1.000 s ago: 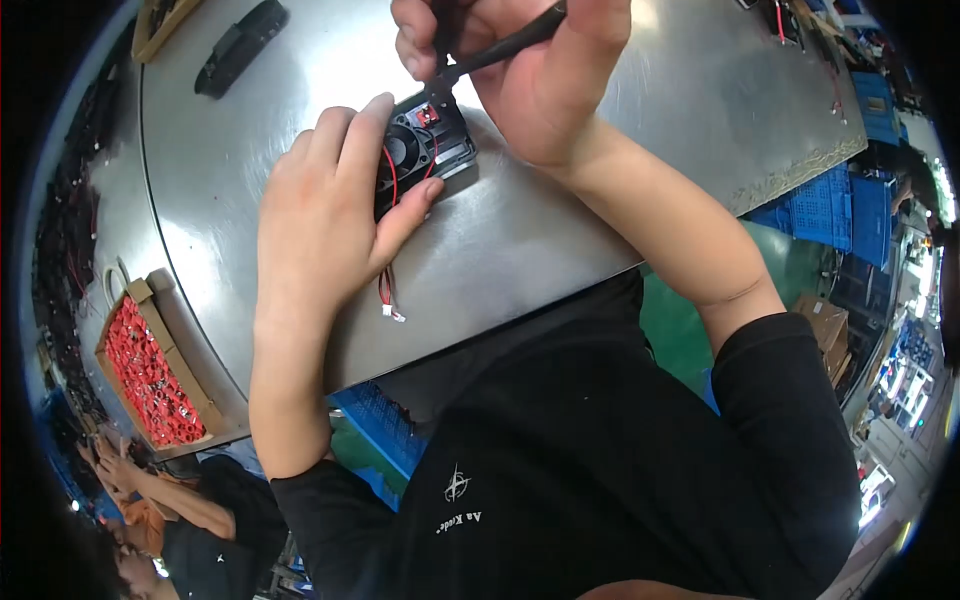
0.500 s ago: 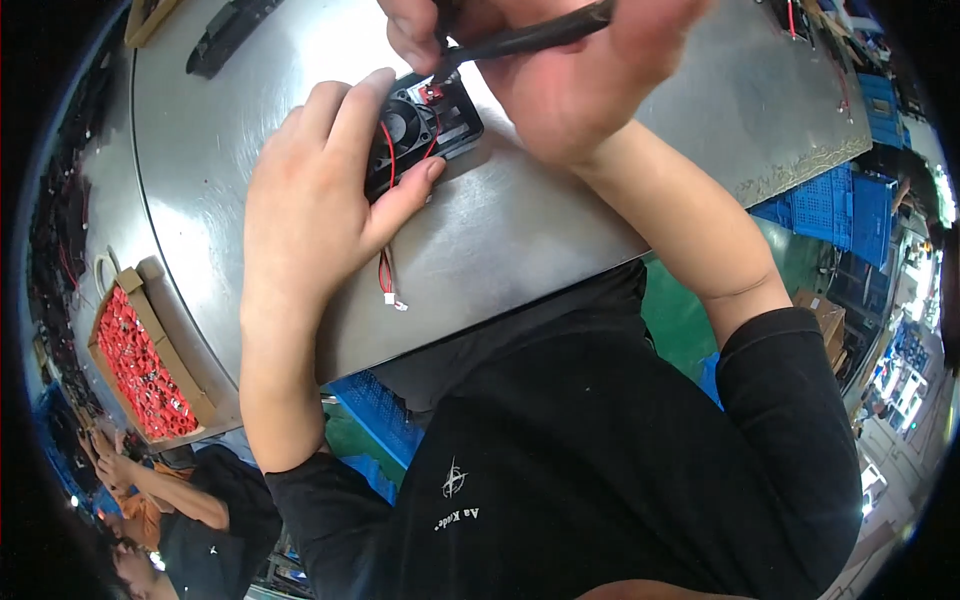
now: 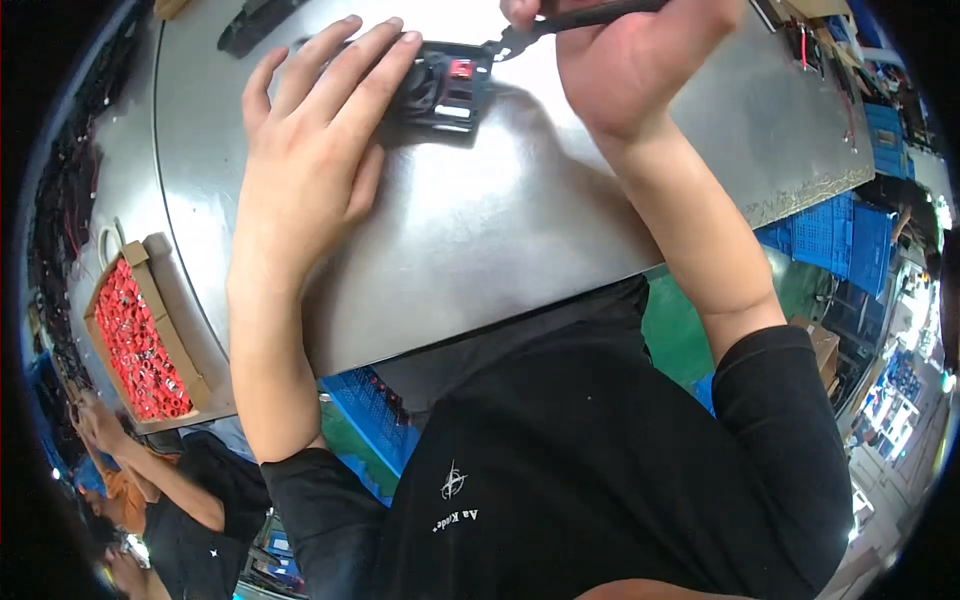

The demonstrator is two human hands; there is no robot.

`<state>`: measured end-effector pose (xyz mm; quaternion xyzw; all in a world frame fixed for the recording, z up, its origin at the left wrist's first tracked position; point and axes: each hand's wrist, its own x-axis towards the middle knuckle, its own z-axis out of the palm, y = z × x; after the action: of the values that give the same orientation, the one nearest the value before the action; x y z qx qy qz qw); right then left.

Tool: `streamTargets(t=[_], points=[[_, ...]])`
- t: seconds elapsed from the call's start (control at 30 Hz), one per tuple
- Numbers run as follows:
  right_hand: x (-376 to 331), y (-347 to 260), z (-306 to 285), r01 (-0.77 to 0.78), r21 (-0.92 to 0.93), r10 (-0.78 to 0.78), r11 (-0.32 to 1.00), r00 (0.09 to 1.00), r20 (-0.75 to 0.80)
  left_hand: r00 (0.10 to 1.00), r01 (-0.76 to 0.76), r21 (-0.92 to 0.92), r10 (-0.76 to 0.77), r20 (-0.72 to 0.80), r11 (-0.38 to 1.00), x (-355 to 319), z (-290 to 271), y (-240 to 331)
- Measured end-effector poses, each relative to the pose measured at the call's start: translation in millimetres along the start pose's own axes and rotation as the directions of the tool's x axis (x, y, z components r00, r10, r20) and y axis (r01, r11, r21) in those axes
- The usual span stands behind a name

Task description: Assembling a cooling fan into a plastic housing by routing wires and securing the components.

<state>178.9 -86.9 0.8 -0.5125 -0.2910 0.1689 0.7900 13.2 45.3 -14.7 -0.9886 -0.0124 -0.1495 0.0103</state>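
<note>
Across the left part of a small black plastic housing (image 3: pixel 455 112) lie the fingers of my left hand (image 3: pixel 310 135), holding it on the metal table; the thumb is bent beside it. Inside the housing, a small fan (image 3: pixel 424 86) shows partly, blurred, next to a small red part (image 3: pixel 461 69). My right hand (image 3: pixel 640 75) is closed around a slim dark tool (image 3: pixel 590 18), its upper fingers cut off by the top of the picture. The tool's tip is close to the housing's upper right corner; I cannot tell whether they touch, nor the tool's kind.
An open cardboard box (image 3: pixel 165 345) of small red parts stands at the table's left. A long black part (image 3: pixel 255 25) lies at the far left. Beyond the table's right edge are blue crates (image 3: pixel 835 215). Another person (image 3: pixel 190 500) works at lower left.
The housing has turned and shifted slightly right under my left hand, whose thumb has come off its near side. My right hand has moved right, drawing the tool's tip away from the red part.
</note>
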Motion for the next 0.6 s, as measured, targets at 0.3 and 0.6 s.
streamTargets(t=[0.3, 0.6], points=[[25.7, -25.7, -31.7, 0.264, -0.610, -0.185, 0.747, 0.964, 0.191, 0.897, 0.341, -0.281, -0.400, -0.189, 0.897, -4.8, 1.2, -11.9], [0.4, 2.6, -31.4, 0.427, -0.868, 0.279, 0.252, 0.827, 0.488, 0.877, 0.411, -0.593, -0.478, 0.049, 0.692, -0.3, 14.4, 17.7]])
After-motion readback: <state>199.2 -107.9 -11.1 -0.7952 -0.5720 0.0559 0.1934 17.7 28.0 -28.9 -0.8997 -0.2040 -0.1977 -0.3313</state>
